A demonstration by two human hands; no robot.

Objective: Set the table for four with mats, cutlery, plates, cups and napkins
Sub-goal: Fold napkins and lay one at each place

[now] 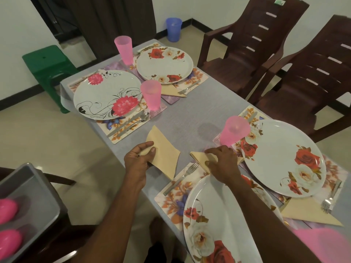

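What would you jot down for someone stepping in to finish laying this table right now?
Left hand: grip on a loose beige napkin lying on the bare tablecloth.
Right hand: pinching a folded napkin between the near fork and the right rose plate.
Done: four mats and four plates are out; folded napkins lie at the far rose plate and beside the right one.
Left: set down these two napkins; the pink-flower plate shows none. Three pink cups are clear on the table; a pink blur at the bottom right may be the fourth. Check the cutlery, partly hidden.
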